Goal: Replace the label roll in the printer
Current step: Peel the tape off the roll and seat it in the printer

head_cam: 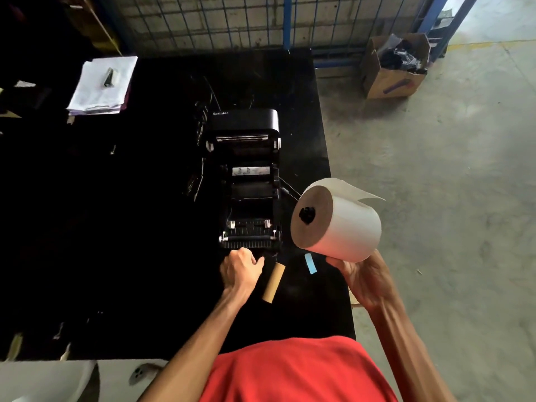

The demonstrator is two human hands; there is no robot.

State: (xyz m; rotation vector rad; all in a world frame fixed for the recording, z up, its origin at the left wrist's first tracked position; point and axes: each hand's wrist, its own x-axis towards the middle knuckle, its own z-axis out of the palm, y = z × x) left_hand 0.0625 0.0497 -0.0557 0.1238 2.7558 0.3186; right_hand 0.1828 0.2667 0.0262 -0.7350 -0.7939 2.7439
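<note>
A black label printer (pixel 246 181) stands open on the black table (pixel 116 227), lid tilted back, its roll bay bare. My right hand (pixel 365 277) holds a full white label roll (pixel 339 221) from below, to the right of the printer and above the table's right edge; a black spindle sits in its core and a loose label end curls off the top. My left hand (pixel 240 268) rests at the printer's front edge, fingers curled; whether it grips the printer is unclear. A bare brown cardboard core (pixel 274 282) lies just right of that hand.
A blue strip (pixel 310 264) lies near the table's right edge. A stack of white papers (pixel 101 85) sits far left. A wire-mesh fence (pixel 203 21) runs behind the table. A cardboard box (pixel 394 68) of black items stands on the concrete floor at right.
</note>
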